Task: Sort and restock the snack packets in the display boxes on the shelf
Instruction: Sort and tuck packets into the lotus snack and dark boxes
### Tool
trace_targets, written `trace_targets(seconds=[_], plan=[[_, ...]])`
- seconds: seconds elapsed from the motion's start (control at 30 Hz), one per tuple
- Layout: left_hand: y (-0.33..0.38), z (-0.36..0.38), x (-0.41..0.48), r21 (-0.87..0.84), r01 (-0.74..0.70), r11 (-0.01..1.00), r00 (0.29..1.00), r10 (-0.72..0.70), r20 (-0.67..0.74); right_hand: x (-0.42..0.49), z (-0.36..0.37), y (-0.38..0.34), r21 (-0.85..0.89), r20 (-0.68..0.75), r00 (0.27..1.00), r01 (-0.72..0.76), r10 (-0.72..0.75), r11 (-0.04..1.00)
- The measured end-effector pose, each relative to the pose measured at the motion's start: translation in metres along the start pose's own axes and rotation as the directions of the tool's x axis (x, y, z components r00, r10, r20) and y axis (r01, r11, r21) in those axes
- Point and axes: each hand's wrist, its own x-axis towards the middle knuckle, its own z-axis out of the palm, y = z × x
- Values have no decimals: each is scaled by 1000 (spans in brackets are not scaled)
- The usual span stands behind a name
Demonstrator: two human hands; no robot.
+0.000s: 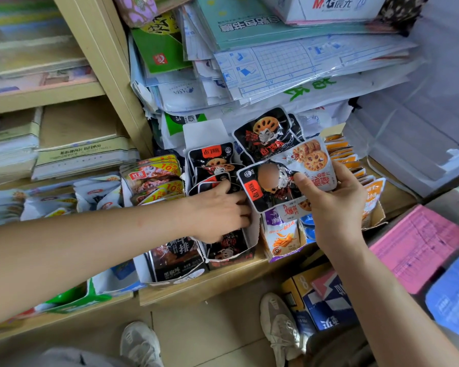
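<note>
My right hand point(337, 205) holds a fan of snack packets: black lotus-root packets point(266, 193) and a white lotus-root packet point(314, 161), thumb pressed on top. My left hand point(217, 210) reaches into the white display box point(251, 234), its fingers pressed among the black packets point(212, 160) that stand in it. Whether those fingers grip a packet is hidden. To the right stands a purple box with white fries packets point(282, 235), then a box of orange packets point(355, 165).
Red-and-yellow packets point(154, 178) and a black steak-snack box point(175, 260) sit left of the white box on the wooden shelf point(210, 284). Stacked paper and plastic sleeves point(289, 64) overhang the boxes. Pink sheets point(416, 247) lie at the right. My shoes point(278, 324) stand below.
</note>
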Motion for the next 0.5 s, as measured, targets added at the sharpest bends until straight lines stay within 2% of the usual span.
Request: trace_targets(seconds=[0.1,0.2,0.33,0.4,0.5], plan=[[-1,-3,3,-29,1,1000,1000,-1,0,1,-1,1,-11,4,1000,14,-14,1000],[-13,-6,-2,-168,-9,986,1000,5,-26,1,-1,2,-29,4,1000,26,-25,999],[-24,-13,-8,-291,-38,956,998,51,35,1,0,3,-26,6,1000,24,-24,999],[-29,-16,-10,-433,-15,901,1000,14,-6,2,-1,2,-14,6,1000,21,-21,1000],[-39,-21,-14,-651,-6,759,984,-113,-140,1,-1,3,-6,9,1000,18,-18,1000]])
